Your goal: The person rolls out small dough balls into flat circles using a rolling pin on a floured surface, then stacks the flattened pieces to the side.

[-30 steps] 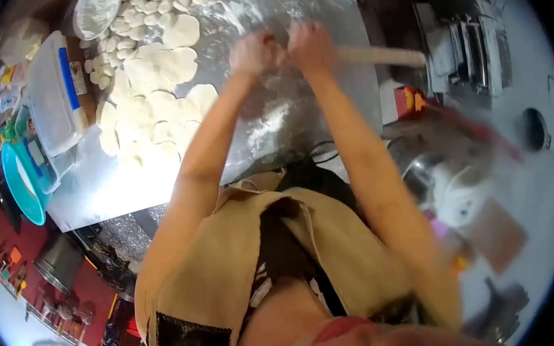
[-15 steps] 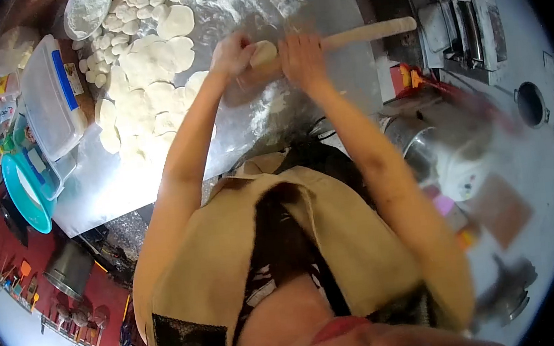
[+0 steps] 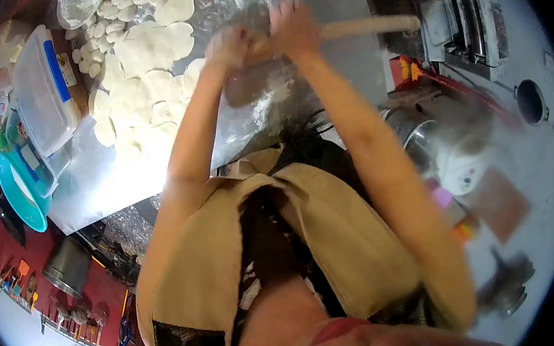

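Note:
My right hand (image 3: pixel 293 30) presses over a pale wooden rolling pin (image 3: pixel 369 26), whose long end sticks out to the right above the floured metal worktop. My left hand (image 3: pixel 227 46) is curled on the same line, at the pin's left part; motion smears its fingers. Between my hands, a blurred tan patch could be pin or dough. Flat dough rounds (image 3: pixel 145 49) lie overlapping to the left of my left hand. Small dough pieces (image 3: pixel 101 40) are clustered behind them at the far left.
A bowl of flour (image 3: pixel 81 6) stands at the far left. Beside the dough are a clear lidded box (image 3: pixel 46 95) and a turquoise basin (image 3: pixel 17 191). Right of the worktop (image 3: pixel 349 86) stand a metal machine (image 3: pixel 466 24) and a metal pot (image 3: pixel 412 126).
Both hands and the rolling pin have moved slightly away from my body. The pale dough round seen between my hands is now blurred. The camera view has shifted a little.

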Motion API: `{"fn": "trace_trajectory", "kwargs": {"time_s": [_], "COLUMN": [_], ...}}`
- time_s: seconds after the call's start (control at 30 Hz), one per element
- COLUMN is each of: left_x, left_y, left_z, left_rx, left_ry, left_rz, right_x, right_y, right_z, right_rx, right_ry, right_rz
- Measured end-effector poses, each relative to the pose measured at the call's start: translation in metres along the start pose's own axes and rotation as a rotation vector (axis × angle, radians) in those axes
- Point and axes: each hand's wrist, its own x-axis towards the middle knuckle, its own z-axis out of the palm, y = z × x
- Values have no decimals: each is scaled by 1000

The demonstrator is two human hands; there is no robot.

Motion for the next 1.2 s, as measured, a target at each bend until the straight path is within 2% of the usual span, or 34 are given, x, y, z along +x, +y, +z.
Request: {"fn": "trace_trajectory", "kwargs": {"time_s": [0.03,0.1,0.17,0.2,0.23,0.27,0.33,0.37,0.43,0.47,0.5,0.57,0.6,0.7,0.77,0.8,0.87,0.93,0.97,1.03,1.07,1.13,1.2], "left_x": [11,9,-11,-37,-46,-40,-38,-30,1,-10,-23,-52,-62,-46,-38,-37,-32,-18,-4,41,55,71,50], "left_y": [-2,-17,-39,-50,-55,-44,-11,-9,-11,-21,-33,-48,-41,-12,0,-9,-17,-18,-15,-5,-2,9,9], "left_z": [-1,-6,4,18,24,21,7,1,-21,-19,-13,1,2,-5,-14,-13,-16,-21,-23,-26,-22,-12,14], "left_rx": [213,174,121,29,-64,-68,290,287,135,226,229,44,11,160,235,193,153,86,89,-74,-75,113,127], "left_ry": [-50,-30,-21,68,159,156,123,117,-219,-50,-46,76,114,72,76,31,-6,46,47,361,366,501,282], "left_rz": [20,57,85,55,26,25,65,57,-82,42,40,-129,-75,-74,-69,-13,46,397,400,208,209,328,326], "right_x": [29,39,-16,-37,-52,-60,-6,16,25,25,4,-51,-45,-23,17,12,-19,-51,-56,-57,-52,-45,-57], "right_y": [5,4,3,2,3,5,-20,-28,-24,-24,-18,-1,-3,-18,-30,-29,1,39,45,53,53,49,49], "right_z": [29,31,-7,-20,-28,-30,-26,-21,-1,8,2,-24,-21,-11,-1,-14,-15,-29,-33,-35,-34,-35,-40], "right_rx": [49,100,-2,-5,-34,-61,-31,-1,-10,-22,-18,-91,-90,-74,49,54,179,101,101,89,89,73,5], "right_ry": [40,110,54,52,120,182,116,65,103,140,143,249,242,193,9,-135,-99,112,116,141,143,130,84], "right_rz": [-67,-133,-198,-198,-220,-242,-186,-132,-149,-164,-165,-329,-331,-247,-76,-58,-138,-319,-317,-323,-329,-241,-203]}}
